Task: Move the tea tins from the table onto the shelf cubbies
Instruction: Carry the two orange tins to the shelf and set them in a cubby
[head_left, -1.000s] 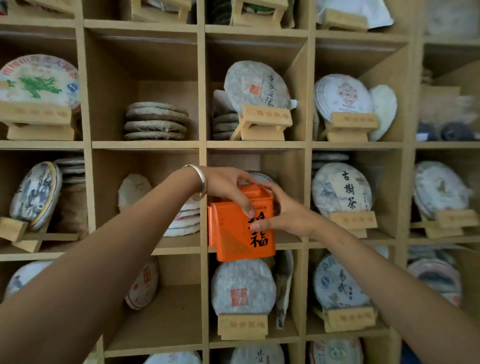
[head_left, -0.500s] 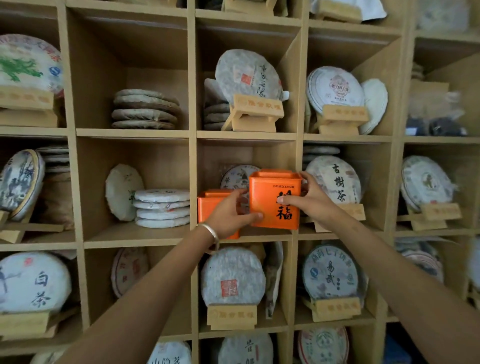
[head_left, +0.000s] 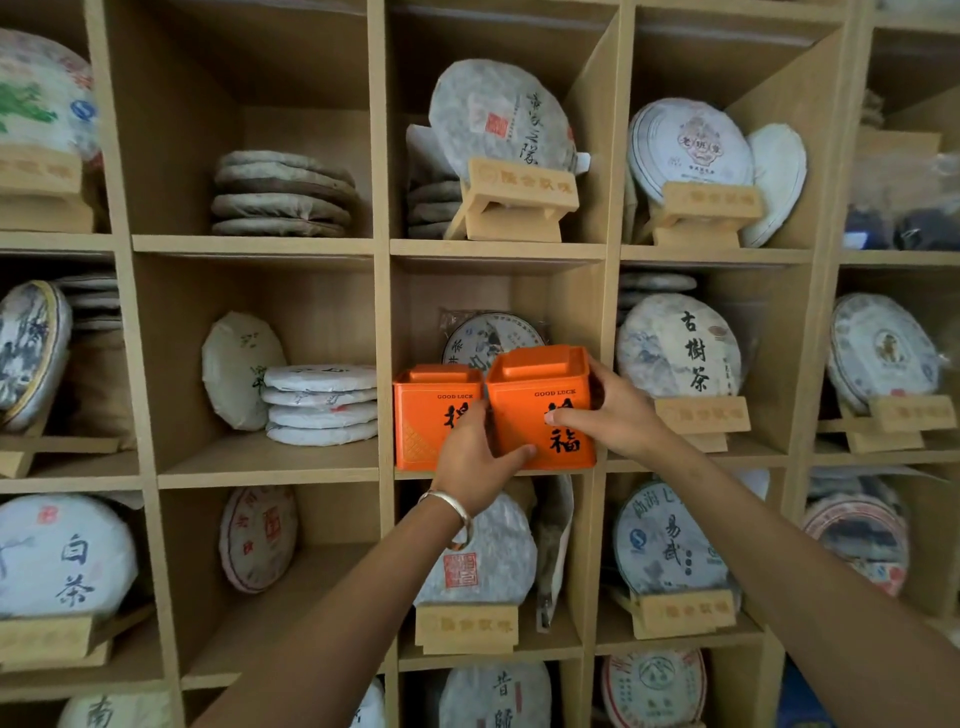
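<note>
As both hands seated the second tin, the cubby filled.
Right hand (head_left: 621, 415) gripped the square orange metal tin (head_left: 540, 410), lowered since beside its twin (head_left: 434, 415); left hand (head_left: 475, 462) pinched its corner.

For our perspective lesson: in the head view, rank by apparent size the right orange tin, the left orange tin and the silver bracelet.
1. Right orange tin.
2. Left orange tin, partly hidden by the left hand; set further back, so true size may match.
3. Silver bracelet.

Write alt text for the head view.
Two hands, left hand and right hand, hold the right orange tea tin beside the left orange tea tin in a wooden shelf cubby, with wrapped tea cakes in neighbouring cubbies.
</note>
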